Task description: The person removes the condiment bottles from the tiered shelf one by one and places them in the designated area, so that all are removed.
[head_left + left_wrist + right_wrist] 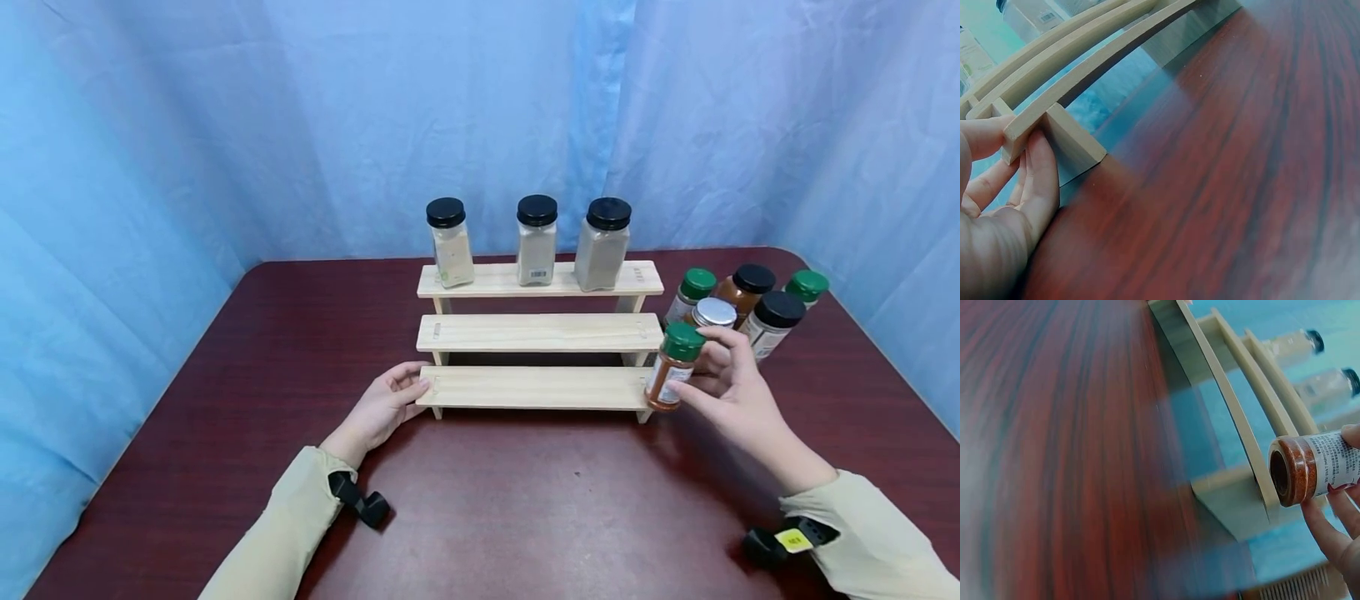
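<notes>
A three-step wooden rack point(536, 388) stands on the table. My left hand point(384, 408) pinches the left end of its lowest shelf, thumb above and fingers beneath, as the left wrist view shows. In my right hand point(731, 392) is a spice jar point(670, 373) with a green lid and reddish-brown contents, gripped between thumb and fingers. The jar is at the right end of the lowest shelf; in the right wrist view its base point(1280, 472) is beside the shelf edge, and I cannot tell if they touch. Three black-lidded glass jars point(537, 242) stand on the top shelf.
Right of the rack several more jars stand close together, among them a silver-lidded jar point(714, 313), a black-lidded jar point(776, 321) and a green-lidded jar point(807, 286). Blue curtains point(375, 125) hang behind and beside the dark red table point(525, 517).
</notes>
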{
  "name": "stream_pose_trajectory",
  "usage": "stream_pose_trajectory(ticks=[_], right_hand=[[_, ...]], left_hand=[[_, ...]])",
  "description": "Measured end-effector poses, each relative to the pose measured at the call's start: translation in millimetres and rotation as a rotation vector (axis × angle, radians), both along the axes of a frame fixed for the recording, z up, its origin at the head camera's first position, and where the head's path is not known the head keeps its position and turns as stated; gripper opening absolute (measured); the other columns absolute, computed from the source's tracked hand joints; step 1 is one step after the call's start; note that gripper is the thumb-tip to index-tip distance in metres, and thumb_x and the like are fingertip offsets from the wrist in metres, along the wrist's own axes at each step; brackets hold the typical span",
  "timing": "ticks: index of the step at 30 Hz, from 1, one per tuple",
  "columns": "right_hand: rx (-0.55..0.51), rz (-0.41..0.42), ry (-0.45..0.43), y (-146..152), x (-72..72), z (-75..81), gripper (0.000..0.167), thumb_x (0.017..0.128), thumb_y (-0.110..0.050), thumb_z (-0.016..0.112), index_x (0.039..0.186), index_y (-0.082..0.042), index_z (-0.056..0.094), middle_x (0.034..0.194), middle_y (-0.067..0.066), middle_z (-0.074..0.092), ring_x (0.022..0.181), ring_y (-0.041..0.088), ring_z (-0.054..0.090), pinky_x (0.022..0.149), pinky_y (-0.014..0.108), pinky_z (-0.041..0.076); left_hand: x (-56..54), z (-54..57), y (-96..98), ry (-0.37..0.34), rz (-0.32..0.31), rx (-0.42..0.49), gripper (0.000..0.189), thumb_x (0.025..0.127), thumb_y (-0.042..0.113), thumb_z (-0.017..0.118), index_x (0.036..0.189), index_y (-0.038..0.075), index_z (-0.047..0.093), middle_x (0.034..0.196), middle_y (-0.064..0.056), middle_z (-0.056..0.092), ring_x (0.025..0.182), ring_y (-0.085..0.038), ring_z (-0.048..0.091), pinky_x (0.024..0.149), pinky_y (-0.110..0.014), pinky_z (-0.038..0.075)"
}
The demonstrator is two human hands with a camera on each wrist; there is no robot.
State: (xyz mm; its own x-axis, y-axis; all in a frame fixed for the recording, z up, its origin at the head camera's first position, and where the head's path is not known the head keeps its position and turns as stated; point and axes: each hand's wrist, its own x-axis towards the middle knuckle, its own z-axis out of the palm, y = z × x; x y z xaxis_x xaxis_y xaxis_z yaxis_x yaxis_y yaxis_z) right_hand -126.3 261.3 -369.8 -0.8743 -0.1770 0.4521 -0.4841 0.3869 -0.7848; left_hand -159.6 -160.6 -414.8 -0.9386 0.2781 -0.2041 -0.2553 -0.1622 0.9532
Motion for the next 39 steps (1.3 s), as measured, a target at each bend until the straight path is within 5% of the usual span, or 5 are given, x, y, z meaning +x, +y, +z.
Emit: stream_pose_trajectory(ticks=[12,20,25,39], right_hand=[[0.068,-0.144,0.076,58.5,6.1,9.1,0.083,0.074,0.026,0.059,0.141,0.001,0.018,0.106,-0.020,0.056,0.091,-0.010,0.060,0.076,0.005,0.047],[0.194,-0.390,0.033,141.4,-15.3,-41.7,0.088,0.081,0.005,0.068,0.148,-0.025,0.019,0.108,-0.022,0.052,0.086,-0.015,0.055,0.068,0.001,0.043],[0.207,-0.474,-0.014,175.5,-22.8,-55.9,0.085,0.085,-0.003,0.067,0.147,-0.031,0.015,0.114,-0.021,0.050,0.089,-0.017,0.051,0.066,0.000,0.040],[0.257,-0.575,-0.180,172.2,-19.9,-31.8,0.073,0.093,-0.017,0.058,0.146,-0.032,0.012,0.101,-0.033,0.037,0.079,-0.024,0.038,0.059,0.001,0.033]], left_hand=[[-0.5,1.4,-3.3,-0.013,-0.003,0.032,0.034,0.097,-0.002,0.045,0.130,-0.001,0.039,0.095,0.006,0.061,0.085,-0.005,0.062,0.076,-0.022,0.052],[-1.3,0.6,-4.2,-0.019,0.000,0.048,0.032,0.096,-0.002,0.046,0.127,0.002,0.043,0.094,0.005,0.061,0.084,-0.006,0.062,0.076,-0.021,0.052],[-1.7,-0.1,-4.6,-0.021,0.003,0.046,0.028,0.097,-0.002,0.046,0.124,0.006,0.045,0.094,0.006,0.061,0.084,-0.005,0.062,0.075,-0.021,0.052],[-0.4,-2.3,-3.4,-0.008,-0.006,0.049,0.026,0.096,-0.001,0.047,0.120,0.009,0.048,0.092,0.006,0.061,0.084,-0.005,0.062,0.076,-0.021,0.052]])
